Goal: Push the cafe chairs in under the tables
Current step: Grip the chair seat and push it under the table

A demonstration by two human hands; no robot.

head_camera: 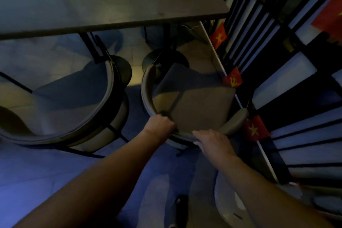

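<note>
At the near edge of the table (pixel 129 18), I see the right-hand chair (pixel 196 105), its seat lying beyond both hands and pointing toward the round table base (pixel 166 57). On its curved backrest rail (pixel 147 87), my left hand (pixel 160 124) grips with fingers curled round. My right hand (pixel 211 140) lies on the same rail just beside it; I cannot tell whether its fingers wrap the rail. To the left stands a second chair (pixel 74 98).

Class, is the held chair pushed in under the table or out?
Out: the chair shows its whole seat, none hidden by the table; left hand and right hand hold its backrest.
</note>
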